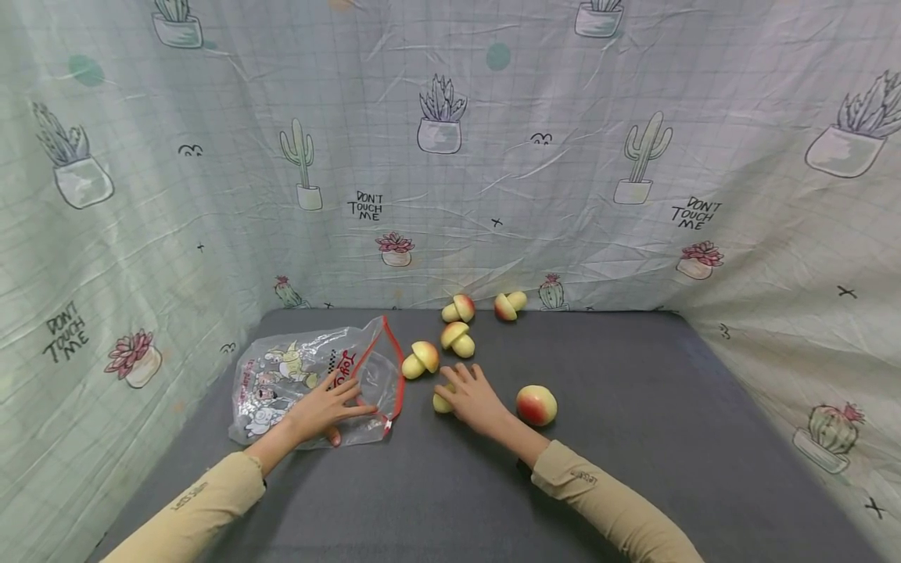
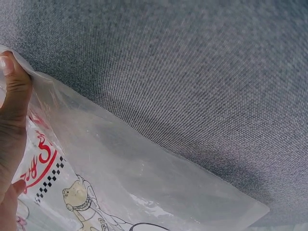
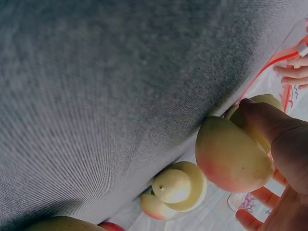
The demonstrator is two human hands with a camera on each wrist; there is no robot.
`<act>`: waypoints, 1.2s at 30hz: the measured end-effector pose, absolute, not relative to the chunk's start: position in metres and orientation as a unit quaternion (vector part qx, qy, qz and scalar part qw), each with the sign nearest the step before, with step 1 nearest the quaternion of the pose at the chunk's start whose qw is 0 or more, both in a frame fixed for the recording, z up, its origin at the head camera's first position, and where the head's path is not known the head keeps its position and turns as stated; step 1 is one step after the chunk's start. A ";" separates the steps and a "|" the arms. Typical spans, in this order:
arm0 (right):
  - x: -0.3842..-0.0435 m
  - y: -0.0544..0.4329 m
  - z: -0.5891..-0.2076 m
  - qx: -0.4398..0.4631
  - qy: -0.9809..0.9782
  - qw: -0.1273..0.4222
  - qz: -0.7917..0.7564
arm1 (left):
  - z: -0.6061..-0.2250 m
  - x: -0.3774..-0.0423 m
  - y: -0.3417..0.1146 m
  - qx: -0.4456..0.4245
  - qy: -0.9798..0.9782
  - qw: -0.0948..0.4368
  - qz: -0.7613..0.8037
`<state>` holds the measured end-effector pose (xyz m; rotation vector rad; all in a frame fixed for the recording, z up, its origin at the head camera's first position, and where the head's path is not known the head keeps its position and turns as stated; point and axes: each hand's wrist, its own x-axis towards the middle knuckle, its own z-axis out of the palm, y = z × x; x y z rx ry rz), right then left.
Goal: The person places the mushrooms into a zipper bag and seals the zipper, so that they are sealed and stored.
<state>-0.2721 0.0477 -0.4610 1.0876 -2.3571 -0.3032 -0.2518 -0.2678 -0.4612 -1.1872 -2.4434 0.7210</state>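
A clear plastic drawstring bag (image 1: 281,352) with red trim and cartoon prints lies flat at left. My left hand (image 1: 320,410) rests on it with spread fingers; in the left wrist view the thumb (image 2: 17,91) lies at the bag's edge. My right hand (image 1: 475,403) is over a yellow toy mushroom (image 1: 442,403) right of the bag's mouth. In the right wrist view the thumb and fingers go around its yellow-and-red cap (image 3: 231,156). Another toy mushroom (image 1: 421,360) lies beside the red trim, and a round yellow-and-red toy (image 1: 536,405) sits by my right wrist.
More toy mushrooms lie farther back: one mushroom (image 1: 458,339) beyond my right fingertips, another mushroom (image 1: 459,308) behind it, and a third mushroom (image 1: 510,305) near the back edge. A cactus-print cloth (image 1: 493,195) hangs around the dark grey table (image 1: 633,407).
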 end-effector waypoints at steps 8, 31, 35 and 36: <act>-0.273 0.048 -0.459 0.410 -0.863 0.277 -0.105 | -0.460 -0.251 -0.268 -0.423 -0.851 0.175 0.256; -0.272 0.037 -0.455 0.421 -0.872 0.246 -0.043 | -0.460 -0.248 -0.266 -0.422 -0.834 0.199 0.294; -0.272 0.035 -0.454 0.421 -0.869 0.257 -0.041 | -0.461 -0.249 -0.266 -0.427 -0.831 0.210 0.289; -0.272 0.034 -0.454 0.420 -0.869 0.259 -0.041 | -0.461 -0.250 -0.266 -0.428 -0.830 0.210 0.291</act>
